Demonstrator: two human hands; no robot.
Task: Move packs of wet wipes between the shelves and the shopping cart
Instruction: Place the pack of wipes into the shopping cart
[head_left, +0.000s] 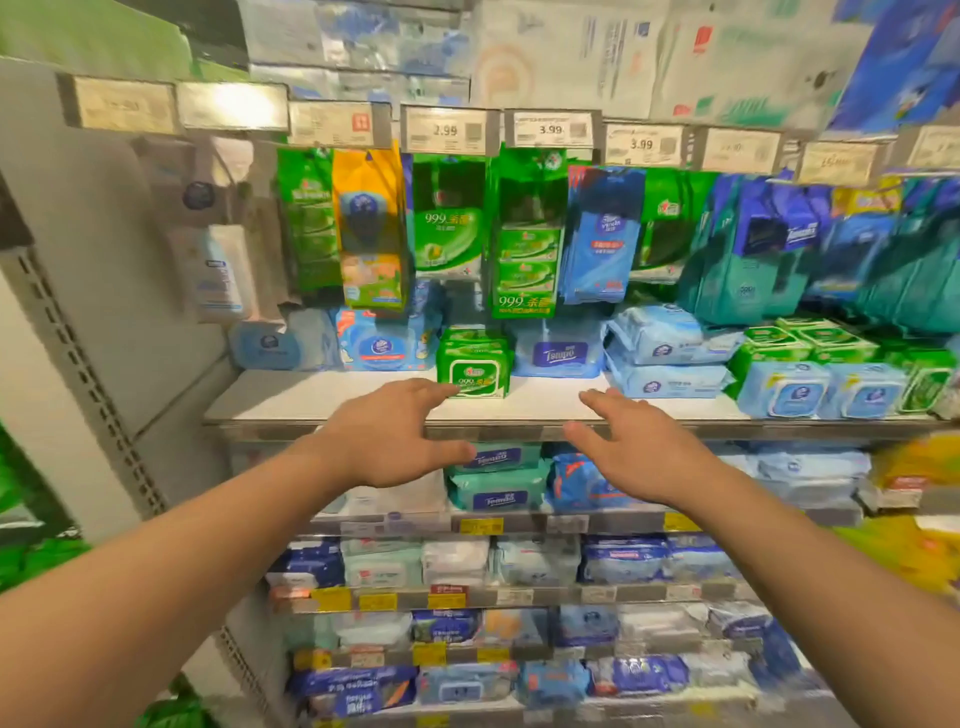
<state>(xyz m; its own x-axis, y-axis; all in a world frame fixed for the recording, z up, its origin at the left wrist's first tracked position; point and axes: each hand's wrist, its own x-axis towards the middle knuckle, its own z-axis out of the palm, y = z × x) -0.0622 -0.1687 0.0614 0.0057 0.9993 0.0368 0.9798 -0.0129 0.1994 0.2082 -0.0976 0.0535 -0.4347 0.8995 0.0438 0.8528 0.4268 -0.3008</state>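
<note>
Both hands are empty with fingers spread, the left hand (395, 434) almost touching the green wet-wipe pack (472, 370) standing near the shelf (322, 397) edge and the right hand (631, 457) just beside, so a careless nudge risks toppling it off

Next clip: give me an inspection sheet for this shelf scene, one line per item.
Surface: white shelf, bare at its front left.
Job's things: green wipes pack stands alone at the front; blue Tempo pack behind it.
Clutter: hanging packs, price tags.
Grips: left hand and right hand open, holding nothing.
Cables: nothing seen.
Surroundings: stocked lower shelves; no cart seen.
</note>
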